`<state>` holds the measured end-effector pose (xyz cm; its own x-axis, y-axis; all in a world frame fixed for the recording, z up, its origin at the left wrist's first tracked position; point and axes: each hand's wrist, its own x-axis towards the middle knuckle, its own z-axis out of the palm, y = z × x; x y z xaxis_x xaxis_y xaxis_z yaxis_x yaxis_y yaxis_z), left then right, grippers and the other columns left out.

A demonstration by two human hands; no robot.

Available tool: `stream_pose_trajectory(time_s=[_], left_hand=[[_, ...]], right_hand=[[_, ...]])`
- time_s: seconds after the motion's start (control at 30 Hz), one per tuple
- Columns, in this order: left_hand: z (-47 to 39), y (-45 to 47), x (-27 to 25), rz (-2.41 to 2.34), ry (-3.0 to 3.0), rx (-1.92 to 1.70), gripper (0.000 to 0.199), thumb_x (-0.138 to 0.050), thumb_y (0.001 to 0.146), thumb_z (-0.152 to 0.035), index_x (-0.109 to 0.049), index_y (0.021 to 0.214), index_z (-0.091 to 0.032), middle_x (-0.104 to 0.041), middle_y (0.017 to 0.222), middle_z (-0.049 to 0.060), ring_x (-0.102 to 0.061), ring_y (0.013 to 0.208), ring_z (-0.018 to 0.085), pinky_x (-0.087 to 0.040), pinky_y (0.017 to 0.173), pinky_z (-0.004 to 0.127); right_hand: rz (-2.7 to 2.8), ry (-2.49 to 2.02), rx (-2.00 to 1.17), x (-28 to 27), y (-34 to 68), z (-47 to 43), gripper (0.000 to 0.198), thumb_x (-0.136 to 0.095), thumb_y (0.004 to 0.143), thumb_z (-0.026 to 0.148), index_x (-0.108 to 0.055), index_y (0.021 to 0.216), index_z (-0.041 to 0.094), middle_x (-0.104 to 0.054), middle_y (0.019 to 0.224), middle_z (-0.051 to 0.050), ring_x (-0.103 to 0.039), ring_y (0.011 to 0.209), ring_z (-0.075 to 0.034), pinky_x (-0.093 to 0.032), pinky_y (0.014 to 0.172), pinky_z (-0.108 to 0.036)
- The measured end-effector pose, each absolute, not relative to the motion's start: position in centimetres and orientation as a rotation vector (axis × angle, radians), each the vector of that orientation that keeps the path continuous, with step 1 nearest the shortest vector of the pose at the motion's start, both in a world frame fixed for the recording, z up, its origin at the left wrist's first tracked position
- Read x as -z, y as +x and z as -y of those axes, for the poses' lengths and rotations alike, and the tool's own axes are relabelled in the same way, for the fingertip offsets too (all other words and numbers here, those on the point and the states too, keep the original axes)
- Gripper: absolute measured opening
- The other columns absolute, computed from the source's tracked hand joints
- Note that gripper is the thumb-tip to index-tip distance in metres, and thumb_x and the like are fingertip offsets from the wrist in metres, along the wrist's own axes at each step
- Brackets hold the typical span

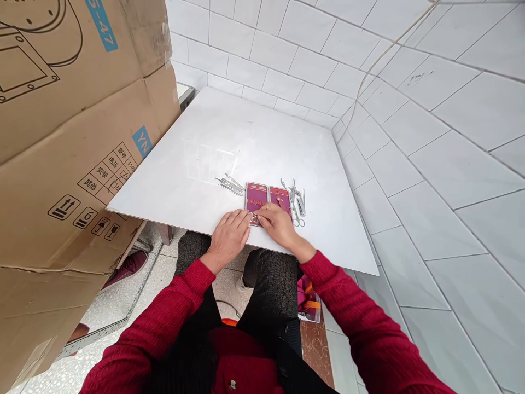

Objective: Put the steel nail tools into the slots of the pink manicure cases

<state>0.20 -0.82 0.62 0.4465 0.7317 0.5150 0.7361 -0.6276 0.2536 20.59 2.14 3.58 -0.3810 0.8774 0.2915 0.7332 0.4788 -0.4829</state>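
Note:
A manicure case with a red-purple lining lies spread open near the table's front edge. My left hand rests flat at the case's lower left corner, fingers stretched out, its fingertips at the edge. Over the lower middle of the case, my right hand has thumb and forefinger pinched together; what they hold is too small and covered to name. Small shiny metal bits show in the case between the hands. Several slim metal tools lie left of the case. On its right are small scissors and nail clippers among other metal tools.
The white tabletop reaches to a tiled wall behind and another on the right. A large cardboard box stands close on the left. A cable runs down the wall corner. Below the table's right side is a bag with pink and orange items.

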Motion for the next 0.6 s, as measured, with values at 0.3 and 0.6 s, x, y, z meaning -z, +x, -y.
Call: stream_pose_trajectory(time_s=[0.3, 0.6], left_hand=[[-0.6, 0.9, -2.2, 1.485, -2.666, 0.861, 0.034, -0.045, 0.104, -0.024, -0.064, 0.131, -0.015, -0.061, 0.145, 0.014, -0.052, 0.138, 0.033, -0.036, 0.119, 0.057], [-1.1, 0.7, -2.1, 1.420, -2.679, 0.926, 0.024, -0.047, 0.105, -0.024, -0.067, 0.116, -0.018, -0.066, 0.136, 0.013, -0.058, 0.129, 0.030, -0.044, 0.113, 0.050]], right_hand=[[1.966, -1.259, -0.286, -1.0, 19.2, -0.4, 0.030, -0.051, 0.103, 0.026, -0.076, 0.118, 0.021, -0.063, 0.097, -0.009, -0.058, 0.094, -0.024, -0.049, 0.085, -0.040], [1.913, -1.219, -0.237, -0.7, 19.1, -0.5, 0.026, -0.054, 0.102, 0.021, -0.076, 0.116, 0.020, -0.064, 0.097, -0.008, -0.059, 0.094, -0.023, -0.048, 0.084, -0.039]])
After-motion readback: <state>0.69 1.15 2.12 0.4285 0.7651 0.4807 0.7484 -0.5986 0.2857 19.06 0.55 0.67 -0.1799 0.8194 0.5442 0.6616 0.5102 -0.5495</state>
